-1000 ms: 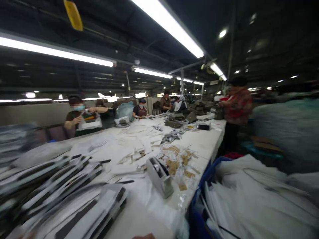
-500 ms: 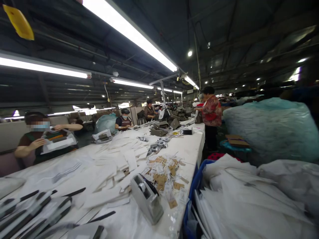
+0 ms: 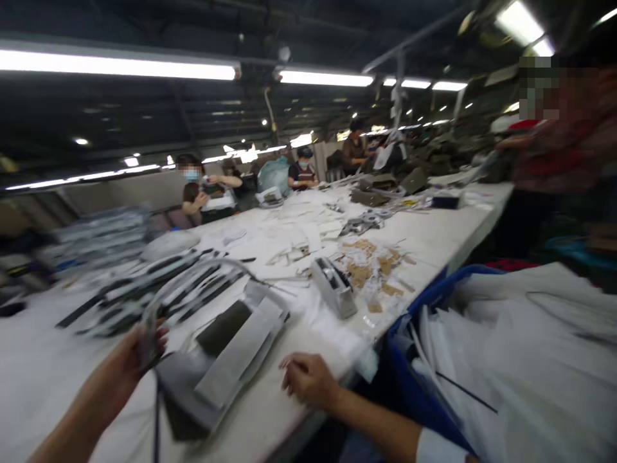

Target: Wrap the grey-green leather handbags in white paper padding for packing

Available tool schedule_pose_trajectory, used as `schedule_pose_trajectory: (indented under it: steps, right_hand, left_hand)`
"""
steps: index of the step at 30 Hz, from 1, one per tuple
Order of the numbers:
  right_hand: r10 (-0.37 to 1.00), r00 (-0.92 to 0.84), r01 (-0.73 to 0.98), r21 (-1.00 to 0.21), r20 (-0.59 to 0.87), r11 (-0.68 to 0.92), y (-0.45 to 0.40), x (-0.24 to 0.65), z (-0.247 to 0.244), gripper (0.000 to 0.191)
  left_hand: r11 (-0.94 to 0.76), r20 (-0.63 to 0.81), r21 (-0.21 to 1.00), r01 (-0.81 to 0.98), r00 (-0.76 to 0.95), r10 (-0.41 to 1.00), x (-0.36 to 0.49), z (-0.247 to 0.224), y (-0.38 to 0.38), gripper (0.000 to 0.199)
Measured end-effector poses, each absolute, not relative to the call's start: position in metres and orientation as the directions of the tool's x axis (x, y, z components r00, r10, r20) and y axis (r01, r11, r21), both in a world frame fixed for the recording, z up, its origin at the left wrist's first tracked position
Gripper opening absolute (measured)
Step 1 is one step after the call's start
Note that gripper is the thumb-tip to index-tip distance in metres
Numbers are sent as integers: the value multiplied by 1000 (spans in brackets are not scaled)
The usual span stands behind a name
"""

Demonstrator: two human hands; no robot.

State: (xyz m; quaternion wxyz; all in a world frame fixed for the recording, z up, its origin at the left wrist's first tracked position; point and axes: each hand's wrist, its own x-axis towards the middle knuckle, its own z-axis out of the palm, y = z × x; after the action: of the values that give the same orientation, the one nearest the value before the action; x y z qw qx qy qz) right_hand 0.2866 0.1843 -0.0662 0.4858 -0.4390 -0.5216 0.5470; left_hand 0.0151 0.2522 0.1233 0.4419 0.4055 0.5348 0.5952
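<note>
Left hand (image 3: 128, 354): gripping the bag's handle (image 3: 152, 310), fingertips blurred.
Strips (image 3: 212, 292): piled beyond, smeared, partly behind the handle.
Bag (image 3: 229, 360): tilted between the hands, over the table (image 3: 429, 235); white paper (image 3: 241, 354) hides much of it.
Right hand (image 3: 308, 382): fingers loosely curled, apart from the bag; cannot tell whether they hold anything.
Bin (image 3: 402, 350): cut off, contents hidden under white sheets (image 3: 530, 360).

Two foreground hands (image 3: 126, 355) (image 3: 309, 382), one blue bin (image 3: 401, 347)
</note>
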Motion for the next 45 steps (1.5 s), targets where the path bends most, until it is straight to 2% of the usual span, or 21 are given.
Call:
schedule_pose_trajectory:
  steps: [1,5,12,18,21,24,29,31,34,36,42,45]
  right_hand:
    - [986,-164,-108,-994,29,12,180,288,-57,42]
    - [958,-276,-192,-981,76,23,182,292,-6,45]
    - [895,-445,-144,-989,39,-28,197,269,63,43]
    - [895,-420,-49,-988,150,143,215,248,90,38]
    - [897,-401,68,-970,187,233,219,236,99,29]
    - [896,-398,176,-942,198,286,221,226,105,29]
    - [874,-444,205,-928,195,311,224,221,105,28]
    - [853,-480,163,-934,205,317,223,225,99,29]
    - [811,-539,89,-942,228,323,214,234,84,52]
    - [799,-542,90,-928,258,361,205,238,73,56]
    - [836,-400,204,-853,375,481,178,240,51,21]
    - [801,-303,150,-805,516,575,170,238,51,11]
  left_hand:
    - [10,-26,998,-68,-240,970,4,120,237,42]
    - [27,-29,1000,-15,-174,984,9,115,203,60]
    - [22,-25,995,94,34,999,43,121,191,44]
    - [71,-112,979,190,219,969,41,124,195,41]
    - [22,-70,980,200,232,970,44,124,198,37]
    - [-22,-29,977,213,233,972,47,123,201,31]
    - [-59,21,977,205,180,983,46,120,203,27]
    - [-63,41,982,179,122,992,42,119,202,26]
    - [-56,53,994,98,36,998,31,115,195,25]
    - [-51,52,999,9,-24,998,22,110,189,26]
    - [-130,66,931,-341,-193,979,4,91,168,27]
    - [-180,73,863,-473,-236,969,7,84,159,24]
